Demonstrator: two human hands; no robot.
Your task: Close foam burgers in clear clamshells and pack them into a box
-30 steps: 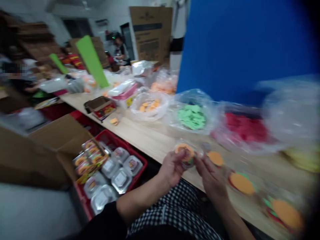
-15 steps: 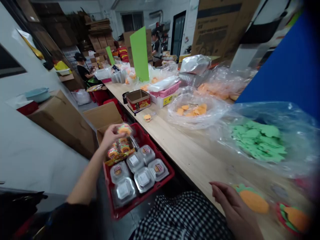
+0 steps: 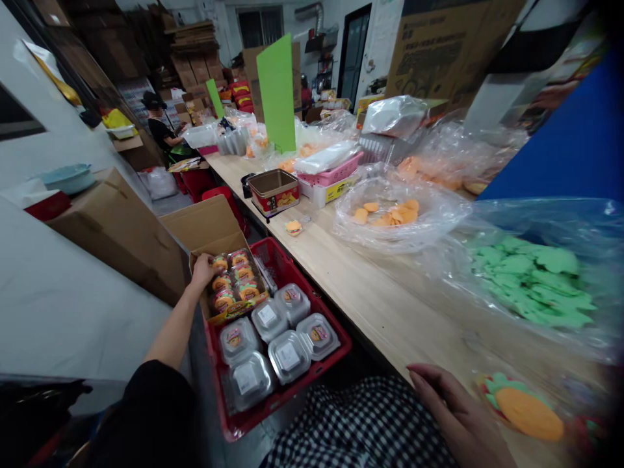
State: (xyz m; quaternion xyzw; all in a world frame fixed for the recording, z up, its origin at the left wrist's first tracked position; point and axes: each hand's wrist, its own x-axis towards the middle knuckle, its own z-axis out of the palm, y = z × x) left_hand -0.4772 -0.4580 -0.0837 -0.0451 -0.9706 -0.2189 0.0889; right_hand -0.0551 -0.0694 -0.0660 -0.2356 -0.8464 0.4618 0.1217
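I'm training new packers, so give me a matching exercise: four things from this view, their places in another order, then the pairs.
Things:
1. Left hand
2. Tin
3. Clear boxes
4. Green pieces

Places:
A. In the red crate
B. In a clear bag
C. At the burgers in the carton
D. Directly on the table

Pairs: 1-C, 2-D, 3-A, 4-B

From where I stand, fingertips of left hand too small to make out against a clear-wrapped orange burger-shaped piece; grip unclear. Right hand cut off below. White rectangular label on clear plastic clamshell unreadable. Flat blue panel cropped right.
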